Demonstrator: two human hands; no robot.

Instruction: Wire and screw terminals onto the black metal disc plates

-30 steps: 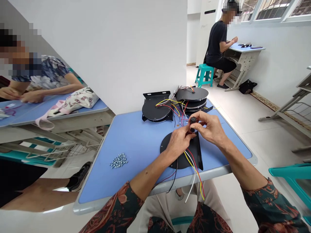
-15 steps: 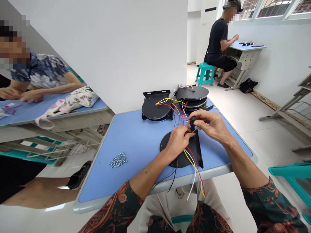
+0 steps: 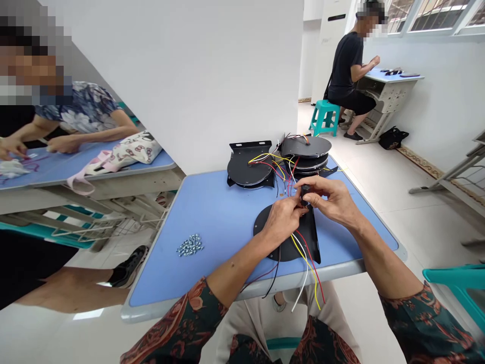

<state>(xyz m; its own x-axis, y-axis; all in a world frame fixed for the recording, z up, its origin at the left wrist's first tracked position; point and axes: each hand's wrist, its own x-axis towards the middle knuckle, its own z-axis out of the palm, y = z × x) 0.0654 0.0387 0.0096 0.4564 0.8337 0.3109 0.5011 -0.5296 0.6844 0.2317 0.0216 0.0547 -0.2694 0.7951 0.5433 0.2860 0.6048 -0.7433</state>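
My right hand (image 3: 331, 199) is closed around a short black screwdriver (image 3: 305, 194), held upright with its lower end hidden behind my fingers. Just beneath it, my left hand (image 3: 283, 220) lies over a round black metal plate (image 3: 284, 255) with a straight bent-up edge. Its thumb and fingertips are pressed together at the foot of the screwdriver; whatever they pinch is too small to make out. Red, yellow and white wires (image 3: 307, 263) run from the plate over the table's front edge, with thinner dark wires to their left.
A pile of small silver screws (image 3: 190, 245) lies left on the blue table (image 3: 215, 217). At the back stand another black round unit (image 3: 248, 169) and a stack of them (image 3: 306, 147), wires trailing. One person sits at the left table, another at the far desk.
The whole view has shifted slightly. Both my hands stay at the same spot on the plate, the screwdriver still in the right. The hands of the person at left have moved apart.
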